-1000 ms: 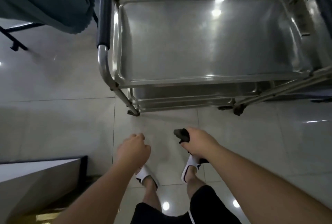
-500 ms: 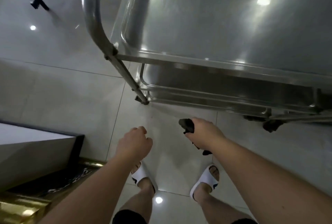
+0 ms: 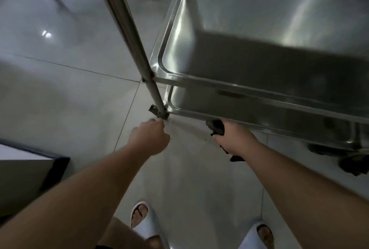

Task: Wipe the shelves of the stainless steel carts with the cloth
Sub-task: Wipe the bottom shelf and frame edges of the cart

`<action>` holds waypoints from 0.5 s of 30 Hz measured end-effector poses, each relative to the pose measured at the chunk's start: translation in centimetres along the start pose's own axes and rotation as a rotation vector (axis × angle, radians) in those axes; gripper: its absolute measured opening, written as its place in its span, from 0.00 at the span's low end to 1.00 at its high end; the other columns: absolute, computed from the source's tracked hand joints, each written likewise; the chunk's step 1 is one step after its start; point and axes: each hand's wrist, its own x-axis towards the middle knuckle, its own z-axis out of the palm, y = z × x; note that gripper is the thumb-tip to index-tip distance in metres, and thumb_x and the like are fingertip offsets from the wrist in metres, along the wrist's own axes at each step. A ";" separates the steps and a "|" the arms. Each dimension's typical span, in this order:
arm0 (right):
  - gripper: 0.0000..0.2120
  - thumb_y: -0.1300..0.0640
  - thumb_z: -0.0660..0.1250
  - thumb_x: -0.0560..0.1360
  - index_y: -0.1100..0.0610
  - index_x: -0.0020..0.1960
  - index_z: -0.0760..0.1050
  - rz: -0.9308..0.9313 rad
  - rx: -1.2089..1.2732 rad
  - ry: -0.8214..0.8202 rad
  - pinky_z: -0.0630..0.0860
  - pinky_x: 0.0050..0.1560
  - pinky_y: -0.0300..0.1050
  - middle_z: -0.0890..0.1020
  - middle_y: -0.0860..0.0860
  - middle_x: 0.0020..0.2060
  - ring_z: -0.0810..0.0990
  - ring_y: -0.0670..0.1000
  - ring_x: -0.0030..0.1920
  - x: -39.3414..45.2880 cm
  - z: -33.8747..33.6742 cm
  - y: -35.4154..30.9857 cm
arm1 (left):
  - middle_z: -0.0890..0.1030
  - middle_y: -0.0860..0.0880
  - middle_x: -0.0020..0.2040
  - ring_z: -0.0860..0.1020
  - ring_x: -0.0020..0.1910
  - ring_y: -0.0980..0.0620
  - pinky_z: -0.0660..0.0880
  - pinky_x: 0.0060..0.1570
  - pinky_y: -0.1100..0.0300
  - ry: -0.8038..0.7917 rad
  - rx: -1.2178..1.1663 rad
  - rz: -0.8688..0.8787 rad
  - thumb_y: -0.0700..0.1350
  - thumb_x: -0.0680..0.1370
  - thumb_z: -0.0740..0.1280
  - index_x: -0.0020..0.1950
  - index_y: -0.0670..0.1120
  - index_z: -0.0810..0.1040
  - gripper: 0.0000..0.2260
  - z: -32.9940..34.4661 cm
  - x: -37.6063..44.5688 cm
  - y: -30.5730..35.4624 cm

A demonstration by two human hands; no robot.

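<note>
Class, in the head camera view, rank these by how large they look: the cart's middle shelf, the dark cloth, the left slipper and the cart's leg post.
1. middle shelf
2. leg post
3. left slipper
4. cloth, mostly hidden in the right hand

The slipper sits nearer the camera and is cut off, so ranks 3 and 4 are unsure.

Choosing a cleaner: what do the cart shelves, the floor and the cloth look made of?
Cart shelves: apparently brushed stainless steel, given the streaky grey sheen. Floor: glossy pale tiles, likely ceramic, with grout lines and lamp glints. Cloth, gripped in the right hand: dark soft fabric; fibre unclear.
</note>
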 end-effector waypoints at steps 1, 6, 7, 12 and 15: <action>0.18 0.44 0.67 0.79 0.47 0.67 0.73 -0.017 -0.017 0.022 0.85 0.45 0.56 0.81 0.53 0.56 0.82 0.59 0.52 1.7 0.7 -0.2 | 0.77 0.49 0.66 0.78 0.62 0.44 0.73 0.53 0.50 0.018 -0.013 0.000 0.55 0.80 0.63 0.71 0.52 0.75 0.20 0.8 1.5 -0.7; 0.14 0.45 0.68 0.80 0.51 0.61 0.74 -0.057 -0.010 0.149 0.84 0.48 0.61 0.80 0.55 0.57 0.80 0.60 0.55 9.6 3.6 -1.8 | 0.77 0.51 0.59 0.78 0.53 0.47 0.77 0.47 0.53 0.113 -0.048 0.004 0.54 0.78 0.65 0.71 0.57 0.76 0.20 3.6 8.3 -4.4; 0.15 0.45 0.68 0.79 0.51 0.62 0.73 -0.078 0.017 0.174 0.84 0.48 0.61 0.78 0.54 0.59 0.79 0.60 0.55 11.0 4.2 -2.2 | 0.76 0.52 0.56 0.77 0.50 0.48 0.77 0.45 0.53 0.136 -0.043 0.011 0.53 0.79 0.66 0.71 0.57 0.77 0.20 3.9 9.6 -5.0; 0.19 0.47 0.69 0.78 0.54 0.64 0.72 -0.228 0.133 0.316 0.82 0.53 0.63 0.79 0.57 0.60 0.78 0.62 0.57 17.6 6.4 -5.3 | 0.76 0.51 0.55 0.76 0.52 0.49 0.76 0.49 0.54 0.229 -0.047 0.064 0.60 0.77 0.69 0.70 0.51 0.78 0.24 5.6 15.8 -7.5; 0.21 0.47 0.70 0.78 0.56 0.66 0.72 -0.287 0.190 0.410 0.76 0.63 0.60 0.81 0.58 0.60 0.78 0.63 0.61 21.0 7.4 -7.3 | 0.79 0.51 0.63 0.76 0.58 0.51 0.77 0.58 0.53 0.278 -0.205 0.149 0.71 0.73 0.69 0.75 0.52 0.74 0.36 5.7 18.0 -7.7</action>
